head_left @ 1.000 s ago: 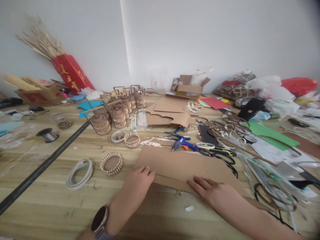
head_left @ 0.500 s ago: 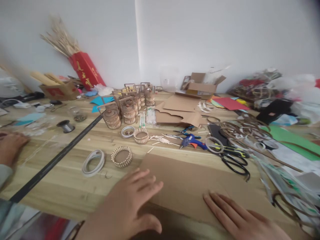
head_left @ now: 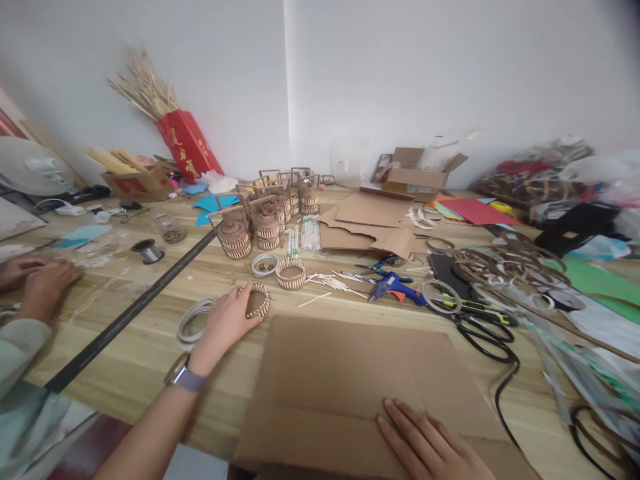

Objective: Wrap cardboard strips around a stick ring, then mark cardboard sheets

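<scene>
My left hand (head_left: 226, 321), with a watch on its wrist, has its thumb and fingers closed around the left side of a small round basket (head_left: 260, 308) ringed with pale sticks. A coil of white strip (head_left: 189, 325) lies just left of that hand, partly covered by it. My right hand (head_left: 423, 441) rests flat on a large cardboard sheet (head_left: 345, 360), fingers stretched out. Behind the held basket stands a second stick-sided basket (head_left: 291, 275), near a white ring (head_left: 265, 265). Loose short sticks (head_left: 336, 283) are scattered to its right.
A blue glue gun (head_left: 395, 288), black scissors (head_left: 485, 333) and brown strip coils (head_left: 493, 267) lie to the right. Lidded baskets with handles (head_left: 267, 223) stand behind. A black strip (head_left: 135, 307) crosses the left side, beyond which another person's hands (head_left: 53, 280) work.
My left hand has moved forward and left from the cardboard and taken hold of the small round basket. The cardboard has shifted and turned toward me; my right hand stays flat on it.
</scene>
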The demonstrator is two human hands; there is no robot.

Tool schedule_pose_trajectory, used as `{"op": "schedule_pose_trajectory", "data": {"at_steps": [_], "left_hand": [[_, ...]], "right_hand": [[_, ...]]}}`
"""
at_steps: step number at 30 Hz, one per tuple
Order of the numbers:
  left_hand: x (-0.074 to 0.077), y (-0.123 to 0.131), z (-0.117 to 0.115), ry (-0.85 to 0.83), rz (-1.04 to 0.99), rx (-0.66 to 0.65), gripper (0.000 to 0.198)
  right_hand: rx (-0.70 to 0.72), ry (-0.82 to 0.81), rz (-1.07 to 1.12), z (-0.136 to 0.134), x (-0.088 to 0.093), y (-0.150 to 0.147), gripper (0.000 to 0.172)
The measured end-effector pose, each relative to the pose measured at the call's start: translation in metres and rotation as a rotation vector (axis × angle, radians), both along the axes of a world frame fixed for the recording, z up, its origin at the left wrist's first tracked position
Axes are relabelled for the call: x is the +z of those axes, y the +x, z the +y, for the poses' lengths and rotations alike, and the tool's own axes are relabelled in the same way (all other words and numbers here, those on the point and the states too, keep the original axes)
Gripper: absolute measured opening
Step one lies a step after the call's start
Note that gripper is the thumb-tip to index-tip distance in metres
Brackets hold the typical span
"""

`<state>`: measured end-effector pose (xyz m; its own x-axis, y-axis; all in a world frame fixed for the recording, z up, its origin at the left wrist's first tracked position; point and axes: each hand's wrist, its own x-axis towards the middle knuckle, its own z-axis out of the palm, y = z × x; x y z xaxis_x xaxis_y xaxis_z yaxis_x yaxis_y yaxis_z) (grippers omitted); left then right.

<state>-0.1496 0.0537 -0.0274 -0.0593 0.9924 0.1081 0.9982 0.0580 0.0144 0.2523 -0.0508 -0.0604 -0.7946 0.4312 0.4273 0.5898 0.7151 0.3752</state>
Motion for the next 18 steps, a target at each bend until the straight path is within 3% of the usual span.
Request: {"op": "schedule_pose_trajectory", "data": {"at_steps": [7, 10, 14, 16, 18], "left_hand": [[-0.01, -0.012, 0.032, 0.057, -0.038, -0.065, 0.076], [-0.014, -0.008, 0.03, 0.153, -0.01, -0.06, 0.08], [-0.022, 0.018, -0.01, 0.348, 0.017, -0.149, 0.077], [-0.031, 0.039, -0.04, 0.284, 0.002, -0.3, 0.079], [-0.042, 0.058, -0.068, 0.108, -0.008, -0.459, 0.089]], "right_hand": [[-0.049, -0.072, 0.129, 0.012, -0.021, -0.017, 0.059], [-0.061, -0.092, 0.109, 0.018, -0.024, -0.017, 0.063], [0.002, -0.036, 0.016, 0.028, -0.018, -0.014, 0.05], [0.042, 0.006, -0.02, 0.032, -0.015, -0.013, 0.044], [0.059, 0.043, -0.025, 0.036, -0.014, -0.011, 0.037]]}}
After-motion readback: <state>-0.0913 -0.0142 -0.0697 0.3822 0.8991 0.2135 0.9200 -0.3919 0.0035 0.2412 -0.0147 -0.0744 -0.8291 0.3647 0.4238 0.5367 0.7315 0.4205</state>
